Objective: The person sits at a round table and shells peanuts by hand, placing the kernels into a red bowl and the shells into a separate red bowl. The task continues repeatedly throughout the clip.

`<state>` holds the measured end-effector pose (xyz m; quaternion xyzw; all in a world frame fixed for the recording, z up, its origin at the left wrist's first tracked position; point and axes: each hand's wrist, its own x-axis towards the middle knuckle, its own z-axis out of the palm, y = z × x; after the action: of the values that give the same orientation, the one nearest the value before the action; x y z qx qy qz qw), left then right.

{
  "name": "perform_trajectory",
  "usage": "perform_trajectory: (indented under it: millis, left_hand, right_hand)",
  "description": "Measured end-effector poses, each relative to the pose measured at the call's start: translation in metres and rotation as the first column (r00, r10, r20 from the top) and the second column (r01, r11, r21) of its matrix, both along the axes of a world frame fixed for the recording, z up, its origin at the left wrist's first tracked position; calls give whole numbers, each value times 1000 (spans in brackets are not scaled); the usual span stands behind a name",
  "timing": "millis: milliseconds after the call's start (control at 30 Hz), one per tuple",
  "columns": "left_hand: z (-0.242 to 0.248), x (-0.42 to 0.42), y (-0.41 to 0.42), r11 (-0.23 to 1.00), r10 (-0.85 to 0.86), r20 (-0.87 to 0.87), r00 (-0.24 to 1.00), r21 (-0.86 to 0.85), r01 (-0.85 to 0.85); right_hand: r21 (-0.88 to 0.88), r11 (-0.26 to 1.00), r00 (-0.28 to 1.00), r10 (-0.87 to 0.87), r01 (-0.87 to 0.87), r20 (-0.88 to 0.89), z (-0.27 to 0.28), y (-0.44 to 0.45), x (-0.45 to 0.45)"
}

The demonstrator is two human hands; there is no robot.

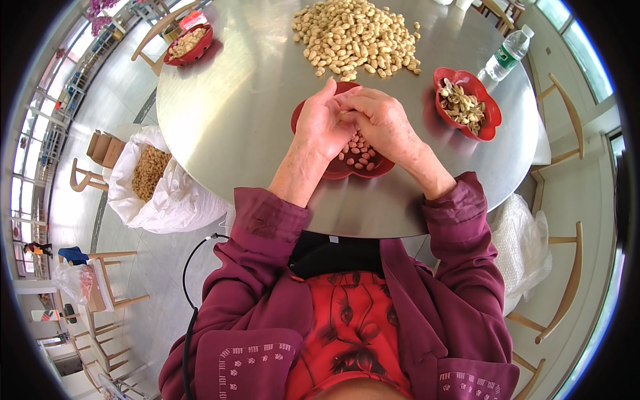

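Over a red lobed bowl holding shelled pink peanuts, both hands meet. My left hand is turned palm up and partly cupped, its thumb raised. My right hand bends over that palm, fingertips touching it. A small pale piece, perhaps a peanut, shows between them; my fingers hide most of it. Beyond the bowl lies a heap of unshelled peanuts. Another red bowl, to the right, holds empty peanut shells. A third red bowl at the far left contains peanuts.
The round metal table has a curved edge close to my body. A water bottle stands at its right. White sack with brown contents rests left of the table; wooden chairs and bubble wrap are at the right.
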<state>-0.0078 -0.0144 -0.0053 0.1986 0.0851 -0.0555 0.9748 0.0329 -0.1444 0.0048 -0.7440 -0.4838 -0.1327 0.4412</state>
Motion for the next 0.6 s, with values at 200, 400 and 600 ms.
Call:
perform_trajectory:
  millis: [200,400,600]
  left_hand:
    - [0,0,-3,1000,-6,-20,1000,-30,6]
    - [-10,3,-1,1000,-24,20,999,14,24]
    - [-2,1,-3,1000,-4,2,1000,28,4]
  right_hand:
    - [-16,999,999,27,-28,-30,1,2,-4]
    - [-39,998,997,42,-44,-63,3,-1,-3]
    - [-50,998,996,20,-25,-86,3,-3,-2]
